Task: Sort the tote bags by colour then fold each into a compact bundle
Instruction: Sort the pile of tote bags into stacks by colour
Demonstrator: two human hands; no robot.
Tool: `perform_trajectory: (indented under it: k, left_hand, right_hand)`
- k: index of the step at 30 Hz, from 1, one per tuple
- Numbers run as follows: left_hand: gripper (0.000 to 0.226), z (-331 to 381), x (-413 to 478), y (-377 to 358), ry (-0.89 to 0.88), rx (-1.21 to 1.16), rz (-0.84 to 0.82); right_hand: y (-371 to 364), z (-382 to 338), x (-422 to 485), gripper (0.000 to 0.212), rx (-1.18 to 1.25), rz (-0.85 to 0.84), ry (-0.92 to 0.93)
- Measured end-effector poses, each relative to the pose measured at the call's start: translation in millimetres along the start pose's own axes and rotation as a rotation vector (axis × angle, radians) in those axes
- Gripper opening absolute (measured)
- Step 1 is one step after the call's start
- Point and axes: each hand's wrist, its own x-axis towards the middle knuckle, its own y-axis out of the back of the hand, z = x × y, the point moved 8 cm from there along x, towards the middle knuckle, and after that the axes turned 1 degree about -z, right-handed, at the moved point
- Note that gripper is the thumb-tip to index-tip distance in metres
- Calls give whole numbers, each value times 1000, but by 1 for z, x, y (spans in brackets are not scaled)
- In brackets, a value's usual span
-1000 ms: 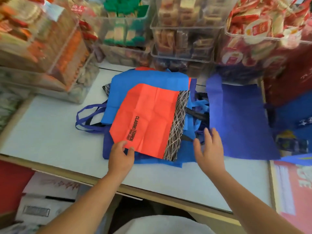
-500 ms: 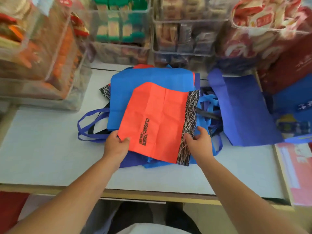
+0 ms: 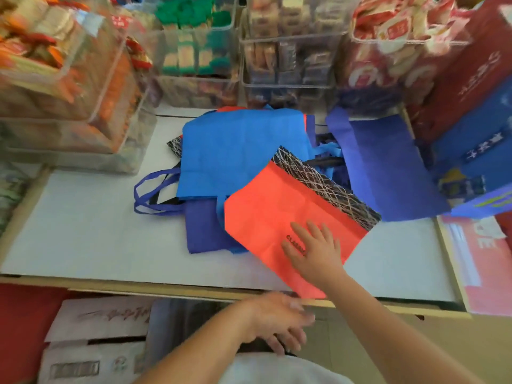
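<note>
Swung round and dragged toward the near edge since half a second ago: orange tote bag (image 3: 266, 214), then pinched at both lower corners, now let go by the left hand (image 3: 277, 317). Flat on the orange cloth, right hand (image 3: 315, 250), fingers straight and a little spread, pressing rather than gripping, nothing closed inside it. Left hand down below the table's front edge, blurred, fingers loose and apart, holding nothing.

Beside the right fingers, black print: "CLASS" readable, remainder covered by the hand. Along the bag's far right side, a black strip with white criss-cross lines. Near corner of the bag at the front edge of the table (image 3: 83, 231), perhaps just over it.

Behind and to the left, partly overlapped by the orange bag: light blue tote bag (image 3: 238, 153) spread flat, dark blue tote bag (image 3: 202, 231) beneath, handle loops (image 3: 149, 192) trailing left. Wide bare stretch of white tabletop left of the pile, and a narrower bare strip right of the orange bag, near the front.

To the right, just beside the pile, royal blue tote bag (image 3: 388, 167) lying flat, next to standing bags — red bag (image 3: 471, 65) with white characters too blurred to read, blue bag (image 3: 476, 151) with white marks likewise unreadable. Along the table's back and left rim, clear bins (image 3: 194, 51) of packaged snacks. Below the front edge, cardboard box (image 3: 97, 328), printing blurred.
</note>
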Motion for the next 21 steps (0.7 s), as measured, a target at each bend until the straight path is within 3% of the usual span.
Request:
perform_trajectory:
  k: [1, 2, 6, 8, 12, 15, 19, 21]
  left_hand:
    - [19, -1, 3, -5, -11, 87, -6]
    - [14, 1, 6, 5, -65, 122, 92]
    - [17, 4, -20, 99, -239, 66, 774]
    - [33, 6, -30, 137, -216, 216, 945]
    - [49, 14, -21, 181, -215, 334, 1020]
    - [51, 18, 4, 193, -262, 261, 956]
    - [19, 47, 14, 185, -362, 122, 899]
    - [24, 61, 3, 171, -437, 110, 905]
  right_hand:
    - [-10, 7, -1, 63, -13, -78, -55]
    - [-21, 15, -3, 65, -13, -162, -99]
    - [-66, 55, -30, 63, -32, -390, -170]
    - [-78, 74, -43, 56, -80, -396, -104]
    - [-70, 106, -40, 37, 81, -304, -60]
    - [-41, 113, -31, 25, 231, -90, -87]
    - [-3, 105, -21, 43, 349, 97, -164]
    - [6, 99, -12, 49, 280, 157, -148]
